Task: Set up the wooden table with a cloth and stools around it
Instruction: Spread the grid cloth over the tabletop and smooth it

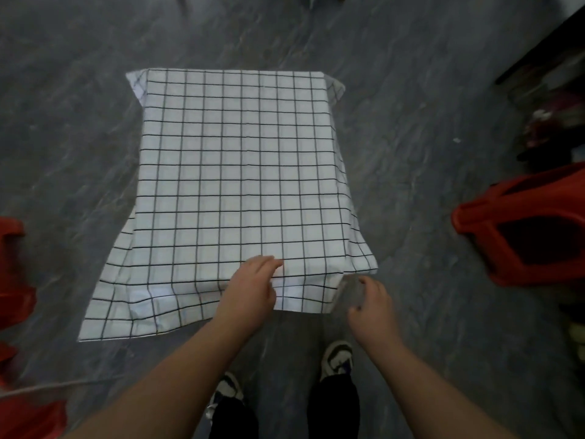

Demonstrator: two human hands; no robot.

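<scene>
Stools in red plastic wait at both sides: one [12, 267] at the far left edge, partly cut off, and another [531, 229] lying tipped at the right. Between them the checked cloth [234, 172] already covers the surface entirely, so the wood itself is hidden; its corners hang over, the near left one lowest.

By my reading, the step in hand is squaring and smoothing the cloth along the near edge, with the stools not yet placed around it.

Left hand [250, 289] rests on the near edge of the cloth, fingers loosely bent and touching the fabric near the middle; it looks to press rather than grip, though the fingertips are too blurred to be sure. Right hand [370, 305] sits just beside the near right corner, its fingers curled in a pinch on the hanging fabric there.

Next calls for a gentle tug at that corner to even the overhang, then letting go and reaching for the stools on either side.
</scene>
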